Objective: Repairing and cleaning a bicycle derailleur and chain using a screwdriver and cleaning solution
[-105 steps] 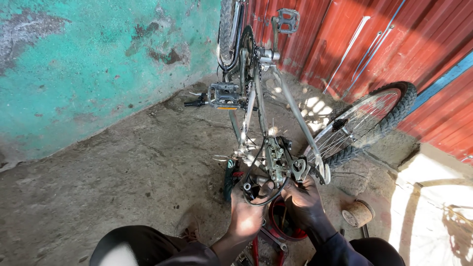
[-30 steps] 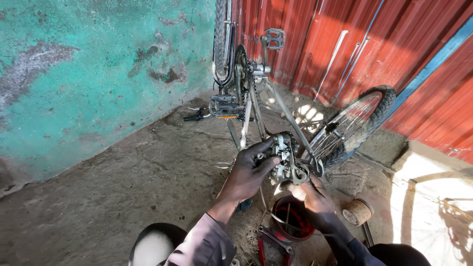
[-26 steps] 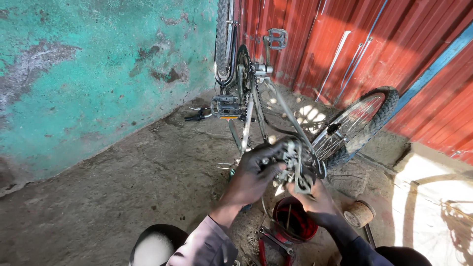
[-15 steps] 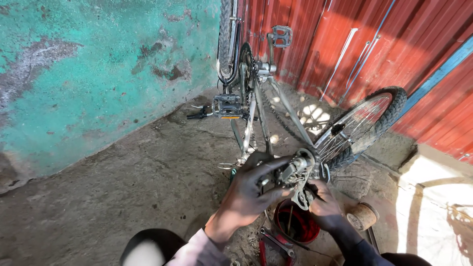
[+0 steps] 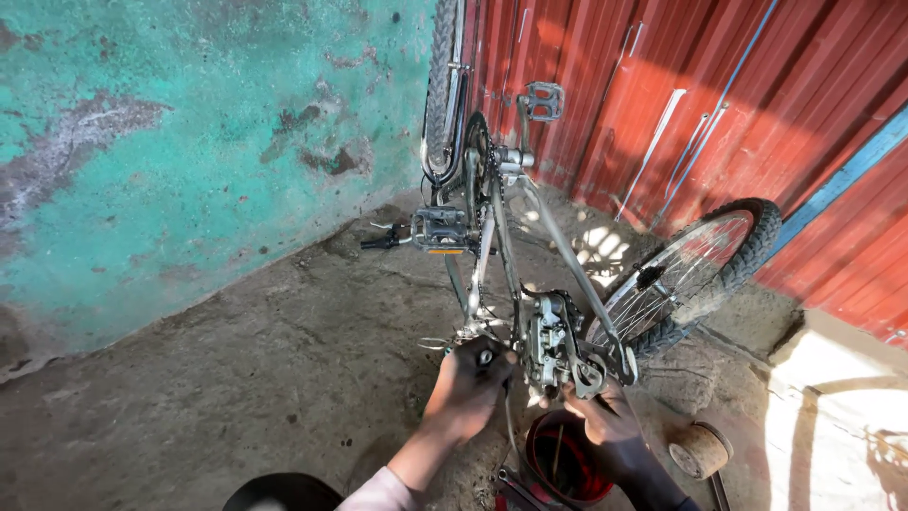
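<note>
An upside-down bicycle (image 5: 492,237) stands on the concrete floor, its pedals (image 5: 440,229) and crank up in the air. My left hand (image 5: 471,386) is closed around a part at the lower end of the frame, beside the grey fork and brake assembly (image 5: 553,345). My right hand (image 5: 605,426) grips the same assembly from below on the right. The front wheel (image 5: 695,274) sits turned off to the right.
A red tin (image 5: 567,459) with tools in it stands on the floor just below my hands. A small round spool (image 5: 698,449) lies to its right. A teal plastered wall (image 5: 189,142) is on the left, a red corrugated wall (image 5: 719,104) behind.
My left hand has come down from the top of the brake assembly to the frame's lower end. The view has tilted slightly.
</note>
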